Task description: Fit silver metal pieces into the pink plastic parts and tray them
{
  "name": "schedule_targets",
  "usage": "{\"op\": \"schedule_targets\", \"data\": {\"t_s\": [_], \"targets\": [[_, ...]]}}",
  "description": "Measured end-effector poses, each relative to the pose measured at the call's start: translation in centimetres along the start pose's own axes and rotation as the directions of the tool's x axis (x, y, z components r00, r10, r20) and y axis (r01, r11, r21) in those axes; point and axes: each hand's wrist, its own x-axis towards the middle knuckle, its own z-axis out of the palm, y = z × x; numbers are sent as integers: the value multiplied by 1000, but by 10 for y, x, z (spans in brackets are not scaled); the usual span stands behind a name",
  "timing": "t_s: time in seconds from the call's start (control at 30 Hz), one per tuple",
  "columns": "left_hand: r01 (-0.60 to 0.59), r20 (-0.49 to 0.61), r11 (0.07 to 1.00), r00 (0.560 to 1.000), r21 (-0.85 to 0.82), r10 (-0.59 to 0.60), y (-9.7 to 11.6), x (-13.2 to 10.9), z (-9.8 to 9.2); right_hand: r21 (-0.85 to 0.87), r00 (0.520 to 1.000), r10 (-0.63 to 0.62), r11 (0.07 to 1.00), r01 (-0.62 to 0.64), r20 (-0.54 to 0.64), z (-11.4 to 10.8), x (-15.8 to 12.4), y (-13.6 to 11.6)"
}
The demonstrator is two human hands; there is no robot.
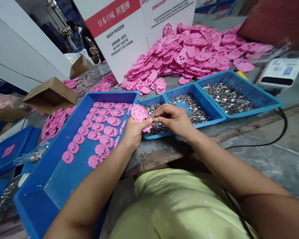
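Note:
My left hand (134,132) holds a pink plastic piece (139,114) upright above the gap between two blue trays. My right hand (175,120) pinches a tiny metal part against the right edge of that pink piece; the part is too small to make out. Just behind both hands is a small blue tray (153,100) of small silver metal parts. On the left, a large blue tray (64,181) holds rows of pink pieces (101,127) laid flat.
Two more blue trays of metal parts (193,106) (226,96) lie to the right. A big heap of pink pieces (189,54) is behind them, next to a white carton (119,36). A scale (280,71) with a black cable (276,141) stands right. Another person (89,43) works at the far left.

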Motion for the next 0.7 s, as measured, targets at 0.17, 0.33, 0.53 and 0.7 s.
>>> {"op": "schedule_targets", "data": {"t_s": [0.17,0.33,0.53,0.7], "targets": [[-22,-29,999,999,-24,21,-2,2,1,68,999,35,997,-33,-27,6,-4,2],[-27,-38,999,999,-40,26,-1,2,3,122,993,86,990,-76,-82,8,-7,1],[-38,-56,998,998,-48,36,2,0,6,198,987,118,976,-96,-105,12,-6,0],[-60,-73,997,996,-53,56,2,-1,7,184,983,112,979,-84,-149,18,-7,-1]]}}
